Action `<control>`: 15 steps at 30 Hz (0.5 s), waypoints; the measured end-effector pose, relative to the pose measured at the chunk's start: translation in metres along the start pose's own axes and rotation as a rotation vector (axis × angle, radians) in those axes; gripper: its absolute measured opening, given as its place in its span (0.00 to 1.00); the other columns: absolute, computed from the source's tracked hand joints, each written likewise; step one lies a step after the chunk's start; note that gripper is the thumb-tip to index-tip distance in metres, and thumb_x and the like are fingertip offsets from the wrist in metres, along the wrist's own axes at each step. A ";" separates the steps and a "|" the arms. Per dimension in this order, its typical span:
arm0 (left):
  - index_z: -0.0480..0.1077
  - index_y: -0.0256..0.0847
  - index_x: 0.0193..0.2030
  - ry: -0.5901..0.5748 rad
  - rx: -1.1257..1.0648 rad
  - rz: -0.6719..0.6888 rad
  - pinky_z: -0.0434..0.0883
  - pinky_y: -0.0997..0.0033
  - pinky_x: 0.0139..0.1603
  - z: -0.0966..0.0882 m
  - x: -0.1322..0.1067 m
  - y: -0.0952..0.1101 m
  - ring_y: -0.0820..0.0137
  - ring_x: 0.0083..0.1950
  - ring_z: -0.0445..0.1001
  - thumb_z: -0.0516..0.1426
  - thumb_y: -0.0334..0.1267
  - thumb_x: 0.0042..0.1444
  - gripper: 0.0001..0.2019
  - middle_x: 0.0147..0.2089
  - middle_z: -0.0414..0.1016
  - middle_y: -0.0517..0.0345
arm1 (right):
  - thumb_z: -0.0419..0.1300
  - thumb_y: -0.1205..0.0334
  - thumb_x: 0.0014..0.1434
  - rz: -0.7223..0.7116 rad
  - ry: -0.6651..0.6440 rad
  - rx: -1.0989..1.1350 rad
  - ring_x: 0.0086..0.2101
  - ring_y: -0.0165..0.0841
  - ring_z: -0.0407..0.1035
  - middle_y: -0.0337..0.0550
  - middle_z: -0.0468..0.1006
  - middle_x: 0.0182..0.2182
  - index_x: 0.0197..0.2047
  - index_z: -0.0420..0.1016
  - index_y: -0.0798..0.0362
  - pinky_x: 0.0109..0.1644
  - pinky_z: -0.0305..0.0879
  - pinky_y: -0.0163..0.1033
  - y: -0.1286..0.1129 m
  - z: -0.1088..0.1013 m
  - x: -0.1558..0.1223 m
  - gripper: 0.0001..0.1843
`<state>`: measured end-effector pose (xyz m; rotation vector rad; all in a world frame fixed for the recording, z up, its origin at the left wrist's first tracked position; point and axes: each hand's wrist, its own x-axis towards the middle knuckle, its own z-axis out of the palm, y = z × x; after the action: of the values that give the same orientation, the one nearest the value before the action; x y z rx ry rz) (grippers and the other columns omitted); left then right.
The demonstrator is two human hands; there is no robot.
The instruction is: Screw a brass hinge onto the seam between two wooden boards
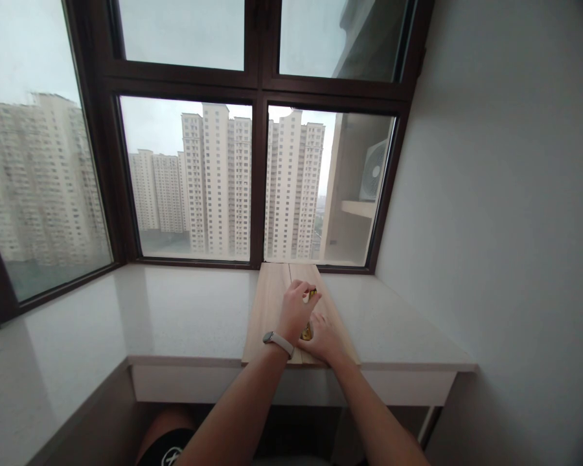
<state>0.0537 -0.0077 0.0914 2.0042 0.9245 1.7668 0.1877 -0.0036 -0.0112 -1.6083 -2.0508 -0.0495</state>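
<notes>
My left hand (296, 307), with a pale-banded watch (278, 343) on its wrist, pinches a small yellow-and-dark piece (313, 293) between thumb and fingers. It is held up over the wooden boards (267, 317). Closer to me, my right hand (323, 336) rests low on the boards, its fingers curled round a second small yellow-and-dark object (306, 332). Both pieces are partly covered by fingers and too small to name. My left forearm crosses in front of the right hand's side.
The boards lie on a white windowsill counter (189, 310), reaching from its front edge to the dark window frame (257, 194). A plain wall (490, 194) bounds the right side. Below the counter edge, part of my leg (168, 433) shows at left.
</notes>
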 end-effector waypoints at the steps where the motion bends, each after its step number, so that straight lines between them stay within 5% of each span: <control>1: 0.75 0.42 0.40 0.001 0.004 -0.002 0.76 0.66 0.45 0.000 0.000 0.001 0.69 0.43 0.77 0.65 0.36 0.57 0.05 0.44 0.75 0.55 | 0.64 0.30 0.47 -0.004 0.002 -0.001 0.56 0.51 0.63 0.54 0.71 0.57 0.66 0.64 0.50 0.61 0.55 0.51 0.001 0.001 0.000 0.50; 15: 0.75 0.44 0.48 0.017 0.045 -0.040 0.76 0.63 0.49 0.002 0.000 -0.001 0.67 0.44 0.77 0.58 0.31 0.62 0.09 0.46 0.76 0.53 | 0.63 0.30 0.47 -0.009 0.006 -0.017 0.55 0.50 0.64 0.54 0.72 0.56 0.64 0.66 0.51 0.61 0.56 0.50 0.001 0.000 -0.001 0.48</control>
<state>0.0555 -0.0067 0.0899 1.9861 1.0114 1.7596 0.1885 -0.0043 -0.0119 -1.6076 -2.0582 -0.0757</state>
